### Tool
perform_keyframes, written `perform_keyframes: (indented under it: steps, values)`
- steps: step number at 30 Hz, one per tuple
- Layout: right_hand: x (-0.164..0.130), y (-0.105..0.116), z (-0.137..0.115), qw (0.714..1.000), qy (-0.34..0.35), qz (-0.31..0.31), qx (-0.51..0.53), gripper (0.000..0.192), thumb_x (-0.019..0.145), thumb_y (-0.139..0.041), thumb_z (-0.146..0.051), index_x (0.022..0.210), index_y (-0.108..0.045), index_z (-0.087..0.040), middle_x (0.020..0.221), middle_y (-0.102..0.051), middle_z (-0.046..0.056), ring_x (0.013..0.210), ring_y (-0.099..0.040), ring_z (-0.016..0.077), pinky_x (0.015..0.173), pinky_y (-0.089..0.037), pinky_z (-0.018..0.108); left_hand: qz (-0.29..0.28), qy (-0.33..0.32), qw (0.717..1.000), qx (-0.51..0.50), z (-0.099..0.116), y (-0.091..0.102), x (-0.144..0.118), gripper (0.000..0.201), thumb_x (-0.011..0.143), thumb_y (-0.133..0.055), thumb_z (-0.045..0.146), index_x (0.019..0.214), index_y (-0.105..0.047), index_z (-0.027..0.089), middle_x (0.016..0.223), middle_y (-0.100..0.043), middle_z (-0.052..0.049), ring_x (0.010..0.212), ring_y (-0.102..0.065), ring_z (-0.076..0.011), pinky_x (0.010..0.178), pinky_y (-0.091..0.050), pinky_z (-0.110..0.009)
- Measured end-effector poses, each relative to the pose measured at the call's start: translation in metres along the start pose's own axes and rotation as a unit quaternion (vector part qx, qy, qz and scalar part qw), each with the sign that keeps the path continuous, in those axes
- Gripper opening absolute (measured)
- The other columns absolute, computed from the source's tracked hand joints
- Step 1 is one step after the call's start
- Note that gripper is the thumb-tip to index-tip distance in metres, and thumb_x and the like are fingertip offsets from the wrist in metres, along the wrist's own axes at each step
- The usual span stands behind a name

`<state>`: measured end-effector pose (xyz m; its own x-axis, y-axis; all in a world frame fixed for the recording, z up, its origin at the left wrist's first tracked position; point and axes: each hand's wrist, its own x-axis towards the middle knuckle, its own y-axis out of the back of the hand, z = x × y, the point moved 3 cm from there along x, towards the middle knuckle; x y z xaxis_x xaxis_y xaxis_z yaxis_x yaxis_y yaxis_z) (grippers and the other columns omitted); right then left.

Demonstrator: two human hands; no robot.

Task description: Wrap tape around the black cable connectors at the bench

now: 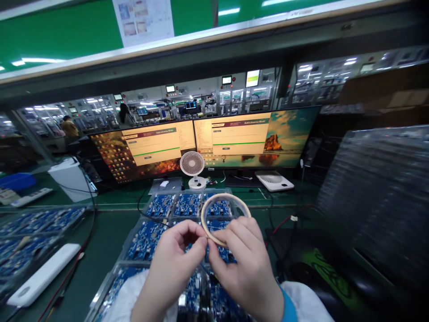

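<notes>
A thin roll of beige tape [225,197] is held up over the tray, with my right hand [243,257] closed on its lower right side. My left hand [179,252] is pinched, thumb against forefinger, right beside the roll's lower edge; what lies between those fingertips is too small to make out. The fingertips of both hands nearly meet. Beneath them a clear plastic tray [124,250] holds several blue circuit boards [187,205] in compartments. The hands hide part of its middle and front.
Two monitors [234,138] stand behind the tray, with a small white fan [192,164] before them. Another tray of blue boards [40,223] and a white elongated device [43,273] lie left. A tall stack of clear trays [378,188] rises at right. Cables cross the green bench.
</notes>
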<state>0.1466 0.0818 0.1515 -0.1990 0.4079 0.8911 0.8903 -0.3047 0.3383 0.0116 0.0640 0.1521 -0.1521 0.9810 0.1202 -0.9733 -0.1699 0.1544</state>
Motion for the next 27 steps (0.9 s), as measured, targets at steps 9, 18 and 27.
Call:
perform_keyframes:
  steps: [9, 18, 27]
  values:
    - [-0.002, -0.003, 0.001, 0.999, -0.036, -0.037, 0.003, 0.017, 0.083, -0.058, -0.007, 0.068, -0.059, -0.015, 0.065, -0.052, 0.004, 0.068, -0.044, 0.0204, 0.064, -0.035, 0.035, 0.023, -0.024, 0.997, 0.067, -0.002, 0.002, -0.002, 0.006, 0.077, -0.061, 0.022, 0.072, -0.063, 0.018, 0.07, -0.065, -0.001, 0.067, -0.06, -0.0174, 0.065, -0.048, -0.028]
    - [-0.001, -0.001, 0.004, 0.995, -0.075, -0.061, 0.028, 0.018, 0.082, -0.056, -0.007, 0.067, -0.055, -0.016, 0.066, -0.05, 0.002, 0.071, -0.046, 0.02, 0.065, -0.035, 0.035, 0.074, -0.044, 0.996, -0.038, 0.002, -0.006, -0.002, 0.053, 0.075, -0.064, 0.017, 0.123, -0.043, 0.022, 0.063, -0.061, 0.006, 0.062, -0.059, -0.0145, 0.065, -0.048, -0.027]
    - [-0.003, -0.003, 0.0, 0.997, -0.063, -0.035, 0.0, 0.022, 0.078, -0.056, -0.004, 0.061, -0.05, -0.017, 0.062, -0.047, 0.002, 0.066, -0.043, 0.0191, 0.062, -0.033, 0.033, 0.086, -0.067, 0.991, -0.081, 0.001, -0.014, -0.003, 0.06, 0.075, -0.063, 0.013, 0.125, -0.034, 0.027, 0.061, -0.057, 0.01, 0.059, -0.054, -0.012, 0.063, -0.045, -0.024]
